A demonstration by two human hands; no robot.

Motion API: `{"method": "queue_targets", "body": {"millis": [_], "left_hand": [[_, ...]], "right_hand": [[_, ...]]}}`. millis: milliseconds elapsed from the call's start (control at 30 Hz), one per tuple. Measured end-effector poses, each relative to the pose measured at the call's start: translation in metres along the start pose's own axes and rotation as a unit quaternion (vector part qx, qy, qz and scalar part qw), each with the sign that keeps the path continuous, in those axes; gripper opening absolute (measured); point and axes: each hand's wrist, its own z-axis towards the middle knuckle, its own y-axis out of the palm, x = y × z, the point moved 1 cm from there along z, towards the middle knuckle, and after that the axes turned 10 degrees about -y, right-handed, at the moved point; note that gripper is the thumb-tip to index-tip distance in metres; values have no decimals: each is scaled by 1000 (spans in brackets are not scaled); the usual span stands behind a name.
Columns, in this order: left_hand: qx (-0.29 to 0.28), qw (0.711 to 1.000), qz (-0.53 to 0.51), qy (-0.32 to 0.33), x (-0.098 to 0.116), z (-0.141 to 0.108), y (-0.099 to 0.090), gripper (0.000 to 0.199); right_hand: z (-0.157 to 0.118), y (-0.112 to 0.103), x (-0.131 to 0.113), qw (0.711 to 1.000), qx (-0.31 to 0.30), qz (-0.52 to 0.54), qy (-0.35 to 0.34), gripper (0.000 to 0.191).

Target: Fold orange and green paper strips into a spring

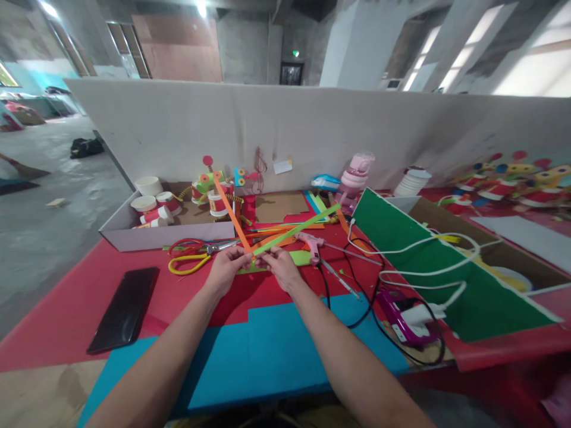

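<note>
An orange paper strip (232, 213) and a light green paper strip (298, 229) meet in a V at my fingertips. My left hand (229, 267) pinches the orange strip near the joint, its free end pointing up and to the left. Close beside it, my right hand (280, 266) grips the green strip, which slants up to the right. The fingertips hide just how the two ends overlap. Scissors with yellow and red handles (191, 263) lie left of my left hand. A pink glue gun (313, 246) rests to the right of my right hand.
A white box (173, 238) with paper cups stands back left. A black phone (124, 309) lies at left. The green-sided box (428, 261) stands right, with white cable across it, near a purple power strip (405, 321). A pink bottle (357, 178) is behind.
</note>
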Motion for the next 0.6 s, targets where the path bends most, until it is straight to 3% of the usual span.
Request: {"method": "queue_targets", "body": {"millis": [167,600], "left_hand": [[-11,1000,9,-1,-1,-1,3,30],[15,1000,2,0,-4,1,1,32]], "right_hand": [[-1,2,2,999,-34,12,12,34],[-5,5,-1,998,-49,39,13,39]]}}
